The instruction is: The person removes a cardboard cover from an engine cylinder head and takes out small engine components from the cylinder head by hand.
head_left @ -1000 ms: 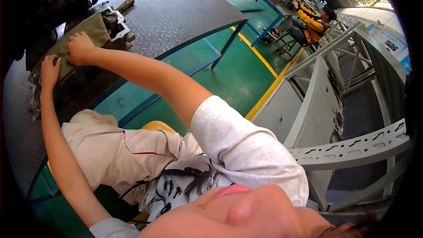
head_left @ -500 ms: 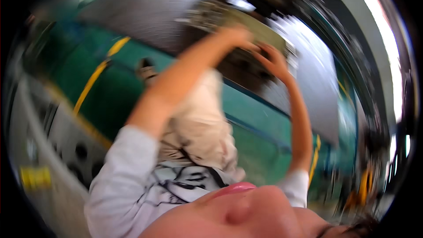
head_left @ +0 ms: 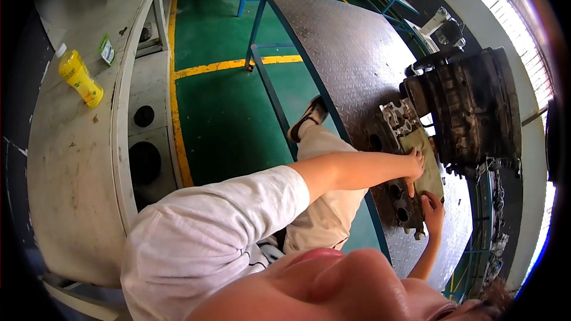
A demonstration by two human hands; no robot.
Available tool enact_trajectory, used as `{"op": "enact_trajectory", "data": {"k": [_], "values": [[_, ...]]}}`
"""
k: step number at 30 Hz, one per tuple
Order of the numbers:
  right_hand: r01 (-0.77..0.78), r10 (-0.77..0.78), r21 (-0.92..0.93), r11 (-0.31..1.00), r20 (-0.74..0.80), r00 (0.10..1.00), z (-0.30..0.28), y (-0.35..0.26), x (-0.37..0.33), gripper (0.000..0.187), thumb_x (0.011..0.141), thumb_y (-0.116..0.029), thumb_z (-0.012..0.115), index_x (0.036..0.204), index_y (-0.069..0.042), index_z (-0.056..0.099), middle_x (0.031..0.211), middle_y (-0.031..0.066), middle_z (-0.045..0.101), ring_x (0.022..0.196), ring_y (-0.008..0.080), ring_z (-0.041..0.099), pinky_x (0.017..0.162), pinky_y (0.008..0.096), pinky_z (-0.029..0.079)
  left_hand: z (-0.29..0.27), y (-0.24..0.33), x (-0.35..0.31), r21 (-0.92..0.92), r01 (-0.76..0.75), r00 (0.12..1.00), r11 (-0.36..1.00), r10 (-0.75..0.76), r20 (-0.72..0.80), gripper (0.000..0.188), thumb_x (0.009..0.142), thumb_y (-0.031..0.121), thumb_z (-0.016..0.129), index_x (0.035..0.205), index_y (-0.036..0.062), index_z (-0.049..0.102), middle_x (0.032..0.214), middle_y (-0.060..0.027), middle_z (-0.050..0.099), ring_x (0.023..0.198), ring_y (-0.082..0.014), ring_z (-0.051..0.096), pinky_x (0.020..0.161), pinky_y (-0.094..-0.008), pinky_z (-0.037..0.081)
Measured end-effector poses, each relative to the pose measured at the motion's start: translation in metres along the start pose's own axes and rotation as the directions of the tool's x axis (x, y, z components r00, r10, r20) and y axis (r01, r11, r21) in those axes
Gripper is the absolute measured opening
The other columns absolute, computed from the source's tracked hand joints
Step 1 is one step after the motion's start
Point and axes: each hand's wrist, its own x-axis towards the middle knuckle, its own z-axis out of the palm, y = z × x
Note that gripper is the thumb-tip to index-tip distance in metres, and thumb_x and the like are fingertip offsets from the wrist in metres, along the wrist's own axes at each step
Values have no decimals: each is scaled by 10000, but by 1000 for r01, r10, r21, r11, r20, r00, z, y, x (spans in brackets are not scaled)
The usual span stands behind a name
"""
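A greasy metal engine cylinder head [head_left: 399,202], with round ports along its side, lies on the steel-topped table. Over its top is a flat olive-tan sheet [head_left: 423,142]; whether it is cloth or abrasive paper I cannot tell. My left hand [head_left: 415,168] rests on the sheet around its middle, fingers stretched out. At the nearer end of the sheet is my right hand [head_left: 434,209], thumb and fingers apart, touching the edge. Neither hand is visibly wrapped around anything.
A large dark engine block [head_left: 470,113] stands just beyond the head on the diamond-plate table [head_left: 351,30]. To my left, a worn pale bench [head_left: 77,160] carries a yellow bottle [head_left: 80,77] and a small green packet [head_left: 107,50]. Yellow lines cross the green floor [head_left: 232,107].
My view has swung left, so the table now appears farther right and the bench and bottle show clearly. The blur is gone. Both hands are still at the sheet, now slightly apart.
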Motion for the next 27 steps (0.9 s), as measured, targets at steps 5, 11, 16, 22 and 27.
{"op": "enact_trajectory", "data": {"k": [5, 11, 16, 22, 27], "values": [[261, -286, -185, 947, -127, 950, 27, -8, 3, 360, 819, -200, 641, 1100, 19, 588, 1118, 182, 590, 1010, 303, 560, 890, 365, 414, 0, -17, -1, -10, -75, 995, 997, 76, 59, 990, 566, 662, 691, 1310, 68, 422, 1402, -255, 272, 1317, -418, 200, 1042, -592, 174], [251, -289, -224, 942, -158, 944, 21, -20, -13, 258, 778, -48, 616, 1017, 48, 609, 1025, 186, 616, 958, 315, 581, 867, 364, 430, -16, -21, -8, -132, -90, 991, 987, 102, 87, 878, 572, 610, 722, 1236, 76, 508, 1350, -185, 372, 1275, -371, 284, 1032, -583, 213], [221, -249, -189, 957, -135, 959, 12, -16, -15, 192, 768, -26, 607, 946, 42, 637, 907, 169, 643, 853, 297, 612, 801, 349, 458, -19, -9, -8, -195, -78, 997, 978, 80, 0, 751, 631, 593, 690, 1138, 48, 588, 1226, -149, 518, 1217, -361, 372, 994, -541, 300], [230, -293, -237, 944, -280, 914, 23, -7, -13, 129, 779, -42, 608, 873, 37, 646, 811, 143, 641, 713, 258, 609, 670, 334, 475, -10, -11, 1, -277, -131, 991, 952, 132, -17, 562, 702, 577, 638, 952, 74, 670, 974, -100, 650, 1021, -296, 557, 868, -481, 394], [183, -240, -182, 966, -371, 897, 19, 7, -7, 121, 801, -55, 597, 859, 42, 639, 774, 125, 633, 647, 218, 596, 615, 313, 470, -6, -8, 1, -203, -215, 956, 955, 165, -241, 541, 713, 598, 608, 851, 80, 680, 881, -96, 653, 946, -277, 586, 810, -457, 418]]}}
